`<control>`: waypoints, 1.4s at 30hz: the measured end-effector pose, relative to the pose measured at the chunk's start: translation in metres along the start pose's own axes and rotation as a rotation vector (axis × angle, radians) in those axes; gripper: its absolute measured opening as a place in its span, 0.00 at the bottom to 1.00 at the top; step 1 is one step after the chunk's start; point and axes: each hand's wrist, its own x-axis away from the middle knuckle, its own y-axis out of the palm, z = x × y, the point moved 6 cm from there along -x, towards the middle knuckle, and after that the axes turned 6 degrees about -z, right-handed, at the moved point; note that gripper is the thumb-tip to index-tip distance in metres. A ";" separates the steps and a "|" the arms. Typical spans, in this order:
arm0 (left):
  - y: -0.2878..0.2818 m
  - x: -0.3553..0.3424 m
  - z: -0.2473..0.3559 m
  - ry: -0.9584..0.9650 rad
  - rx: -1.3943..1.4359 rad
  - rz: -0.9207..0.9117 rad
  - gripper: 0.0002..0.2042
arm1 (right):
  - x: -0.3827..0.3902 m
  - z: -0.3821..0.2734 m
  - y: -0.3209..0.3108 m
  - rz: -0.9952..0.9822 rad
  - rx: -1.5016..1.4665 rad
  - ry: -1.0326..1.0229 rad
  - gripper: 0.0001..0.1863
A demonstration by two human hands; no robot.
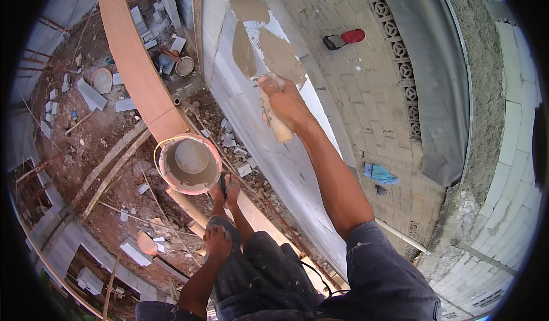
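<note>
My right hand (286,105) is closed around the handle (280,130) of a mortar-smeared trowel. Its blade is mostly hidden by the hand and lies against the white block wall. Just beyond it, grey wet mortar (280,58) is spread in patches, with white wall (311,95) showing between them. My left hand (218,242) rests on my bent knee, fingers spread and holding nothing. Ahead of that knee stands a round bucket (214,175) with a yellow handle, holding grey mortar (191,157).
My feet (230,186) in flip-flops are on a narrow wooden plank high above rubble ground. A long board (128,46) runs on past the bucket. Far below, a person's arm (170,54) reaches near a basin (185,65). Right of the wall lie a red-and-black item (353,36) and blue cloth (381,174).
</note>
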 end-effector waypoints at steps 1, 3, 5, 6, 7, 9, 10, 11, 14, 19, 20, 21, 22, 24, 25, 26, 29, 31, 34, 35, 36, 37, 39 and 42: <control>0.003 0.000 0.001 -0.008 0.003 0.000 0.18 | 0.014 0.013 -0.009 0.013 0.049 0.003 0.21; 0.003 0.001 0.005 0.008 0.038 -0.005 0.18 | 0.031 0.050 -0.039 0.093 0.224 -0.025 0.22; 0.005 -0.002 0.006 0.042 0.028 0.006 0.18 | 0.038 0.092 -0.067 0.228 0.470 -0.091 0.22; 0.008 -0.001 0.006 0.041 0.020 0.010 0.18 | 0.047 0.098 -0.061 0.197 0.510 -0.081 0.22; 0.007 -0.002 0.006 0.038 0.012 0.021 0.18 | 0.053 0.099 -0.054 0.165 0.548 -0.078 0.22; 0.004 -0.002 0.005 0.036 0.008 0.030 0.17 | 0.064 0.106 -0.051 0.106 0.494 -0.036 0.22; 0.002 0.000 0.006 0.035 0.015 0.029 0.17 | 0.068 0.106 -0.053 0.082 0.405 0.002 0.22; 0.001 0.001 0.007 0.033 0.021 0.028 0.17 | 0.073 0.100 -0.059 0.107 0.292 0.042 0.22; 0.006 -0.004 0.004 0.051 0.025 0.035 0.17 | 0.063 0.094 -0.065 0.165 0.052 0.062 0.21; 0.004 0.000 0.006 0.056 0.028 0.059 0.16 | 0.042 0.062 -0.045 0.061 -0.034 0.054 0.20; 0.003 0.000 0.007 0.047 0.027 0.068 0.16 | 0.041 0.059 -0.047 0.074 -0.039 0.049 0.20; 0.003 0.000 0.006 0.050 0.037 0.070 0.16 | 0.039 0.063 -0.057 0.144 0.035 -0.010 0.21; 0.004 0.000 0.007 0.055 0.049 0.070 0.16 | 0.038 0.074 -0.063 0.173 0.141 -0.025 0.21; 0.004 -0.001 0.006 0.070 0.055 0.071 0.15 | 0.039 0.104 -0.072 0.234 0.353 -0.057 0.21; 0.004 -0.002 0.006 0.078 0.052 0.073 0.14 | 0.044 0.123 -0.074 0.257 0.459 -0.095 0.21; 0.005 0.000 0.006 0.067 0.054 0.072 0.13 | 0.055 0.119 -0.065 0.194 0.362 -0.035 0.21; 0.000 0.004 0.009 0.032 0.029 0.069 0.15 | 0.081 0.106 -0.060 0.138 0.143 0.046 0.20; 0.006 0.002 0.007 0.039 0.021 0.065 0.16 | 0.068 0.093 -0.065 0.186 0.070 0.064 0.20; 0.011 -0.007 0.004 0.070 -0.002 0.112 0.17 | 0.032 0.080 -0.055 0.180 0.082 -0.008 0.22; 0.012 -0.003 0.002 0.078 -0.012 0.126 0.17 | 0.021 0.076 -0.049 0.150 0.132 -0.031 0.22; 0.014 0.000 0.000 0.069 -0.009 0.108 0.18 | 0.017 0.073 -0.044 0.120 0.180 -0.055 0.22; 0.011 0.002 -0.001 0.056 0.001 0.096 0.18 | 0.019 0.069 -0.037 0.094 0.259 -0.024 0.22; 0.003 0.002 0.006 0.051 0.019 0.070 0.17 | 0.031 0.088 -0.044 0.053 0.347 -0.086 0.22; -0.002 -0.001 0.010 0.042 0.036 0.062 0.17 | 0.052 0.094 -0.067 0.081 0.326 -0.080 0.22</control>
